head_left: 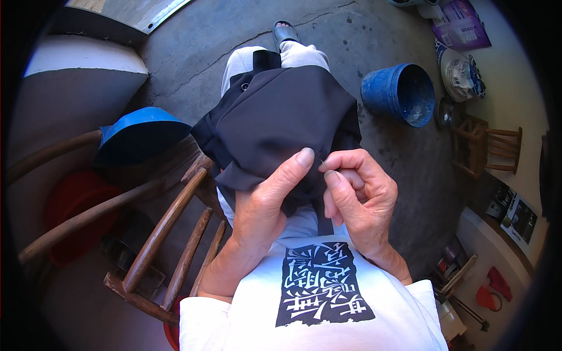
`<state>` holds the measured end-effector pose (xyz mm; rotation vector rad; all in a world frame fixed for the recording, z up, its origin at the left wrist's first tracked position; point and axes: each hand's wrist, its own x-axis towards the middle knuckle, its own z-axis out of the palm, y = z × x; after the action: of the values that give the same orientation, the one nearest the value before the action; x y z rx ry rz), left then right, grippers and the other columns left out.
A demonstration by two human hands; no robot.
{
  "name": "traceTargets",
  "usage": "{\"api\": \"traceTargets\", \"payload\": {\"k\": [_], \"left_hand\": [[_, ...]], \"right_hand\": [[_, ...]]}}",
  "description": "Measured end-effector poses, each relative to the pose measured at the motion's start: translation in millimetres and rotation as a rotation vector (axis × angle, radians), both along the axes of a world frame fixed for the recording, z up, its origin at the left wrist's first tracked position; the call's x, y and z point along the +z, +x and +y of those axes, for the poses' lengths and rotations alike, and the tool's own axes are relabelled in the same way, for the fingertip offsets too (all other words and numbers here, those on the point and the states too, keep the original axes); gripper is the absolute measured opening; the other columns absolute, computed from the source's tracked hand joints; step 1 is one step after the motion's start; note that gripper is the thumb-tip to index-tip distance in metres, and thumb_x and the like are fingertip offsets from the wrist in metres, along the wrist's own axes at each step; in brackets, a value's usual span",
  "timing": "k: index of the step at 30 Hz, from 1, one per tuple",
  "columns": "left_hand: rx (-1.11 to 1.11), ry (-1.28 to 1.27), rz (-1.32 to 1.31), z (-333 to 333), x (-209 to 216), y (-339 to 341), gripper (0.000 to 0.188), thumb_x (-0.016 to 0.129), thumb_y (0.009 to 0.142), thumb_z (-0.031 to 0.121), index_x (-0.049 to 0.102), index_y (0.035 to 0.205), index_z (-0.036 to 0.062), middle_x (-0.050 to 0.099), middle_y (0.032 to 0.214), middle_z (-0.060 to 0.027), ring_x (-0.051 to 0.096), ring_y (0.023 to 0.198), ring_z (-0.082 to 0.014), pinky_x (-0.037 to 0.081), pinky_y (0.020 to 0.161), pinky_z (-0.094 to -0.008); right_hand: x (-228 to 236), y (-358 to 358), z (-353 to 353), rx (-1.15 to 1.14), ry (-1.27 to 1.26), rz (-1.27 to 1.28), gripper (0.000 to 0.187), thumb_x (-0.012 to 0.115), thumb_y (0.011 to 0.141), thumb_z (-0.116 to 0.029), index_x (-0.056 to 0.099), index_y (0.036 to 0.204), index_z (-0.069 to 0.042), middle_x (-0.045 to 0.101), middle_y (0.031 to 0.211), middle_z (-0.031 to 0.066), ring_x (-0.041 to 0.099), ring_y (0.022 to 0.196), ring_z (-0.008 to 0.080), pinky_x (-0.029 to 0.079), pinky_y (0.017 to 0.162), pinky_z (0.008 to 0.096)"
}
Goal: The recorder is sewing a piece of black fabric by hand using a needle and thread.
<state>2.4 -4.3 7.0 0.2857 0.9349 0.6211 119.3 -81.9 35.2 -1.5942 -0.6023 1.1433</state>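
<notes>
A black cloth garment (281, 111) is spread across my lap, its folds hanging over both thighs. On its far left part sits a small round button (245, 86). My left hand (261, 199) grips the garment's near edge, thumb on top and the other fingers hidden beneath the cloth. Close by on the right, my right hand (366, 196) is closed, with thumb and index finger drawn together beside the left thumb tip. Whatever lies between those fingertips is too small to make out. A narrow dark strip hangs below the cloth between my wrists.
Wooden chair rails (167, 228) rise close to my left arm. Beyond them are a blue basin (143, 126) and a red tub (76, 205). A blue bucket (386, 90) lies tipped on the concrete floor to the right, near a small wooden chair (500, 146) and a purple package (462, 26).
</notes>
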Motion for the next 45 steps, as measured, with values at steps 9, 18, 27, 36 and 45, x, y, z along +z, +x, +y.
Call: {"api": "traceTargets", "payload": {"k": [9, 18, 27, 36, 45], "left_hand": [[-0.032, -0.054, -0.020, 2.4, 2.6, -1.1, 0.030, 0.072, 0.083, 0.008, 0.063, 0.109, -0.0020, 0.067, 0.098, -0.0123, 0.067, 0.087, -0.0164, 0.053, 0.081, -0.0273], [-0.040, -0.058, -0.011, -0.4, 0.4, -2.0, 0.027, 0.072, 0.082, 0.009, 0.064, 0.106, -0.0025, 0.068, 0.096, -0.0116, 0.066, 0.084, -0.0157, 0.053, 0.079, -0.0267], [-0.055, -0.039, 0.003, -0.6, 2.2, -1.5, 0.026, 0.071, 0.083, 0.008, 0.064, 0.106, -0.0017, 0.067, 0.095, -0.0107, 0.066, 0.083, -0.0152, 0.052, 0.078, -0.0266], [-0.048, 0.131, 0.101, -5.9, -8.9, -2.9, 0.033, 0.073, 0.082, 0.009, 0.062, 0.111, -0.0008, 0.066, 0.099, -0.0093, 0.064, 0.086, -0.0143, 0.051, 0.080, -0.0267], [-0.031, 0.106, 0.123, -4.4, -1.0, 1.5, 0.041, 0.075, 0.080, 0.012, 0.060, 0.116, -0.0007, 0.064, 0.104, -0.0096, 0.063, 0.092, -0.0144, 0.048, 0.085, -0.0274]], "right_hand": [[-5.7, -1.2, -0.5, -0.004, 0.057, 0.009, 0.007, 0.056, 0.094, -0.005, 0.058, 0.100, -0.003, 0.055, 0.060, -0.0026, 0.051, 0.050, 0.0008, 0.036, 0.043, 0.0158], [-8.0, -2.3, 0.0, -0.006, 0.083, -0.003, 0.005, 0.056, 0.095, -0.005, 0.057, 0.099, -0.004, 0.054, 0.060, -0.0029, 0.051, 0.050, 0.0007, 0.035, 0.042, 0.0155], [-7.5, -1.3, -1.2, -0.006, 0.073, 0.003, 0.004, 0.056, 0.095, -0.005, 0.057, 0.099, -0.003, 0.054, 0.060, -0.0025, 0.051, 0.050, 0.0010, 0.035, 0.043, 0.0158], [-1.1, -0.5, 0.6, -0.023, 0.018, 0.054, 0.005, 0.056, 0.094, -0.004, 0.057, 0.098, -0.002, 0.055, 0.060, -0.0022, 0.052, 0.051, 0.0016, 0.037, 0.045, 0.0161], [2.7, 0.5, 1.4, -0.028, -0.026, 0.071, 0.006, 0.055, 0.094, -0.003, 0.057, 0.098, -0.001, 0.055, 0.061, -0.0017, 0.052, 0.051, 0.0016, 0.040, 0.047, 0.0162]]}}
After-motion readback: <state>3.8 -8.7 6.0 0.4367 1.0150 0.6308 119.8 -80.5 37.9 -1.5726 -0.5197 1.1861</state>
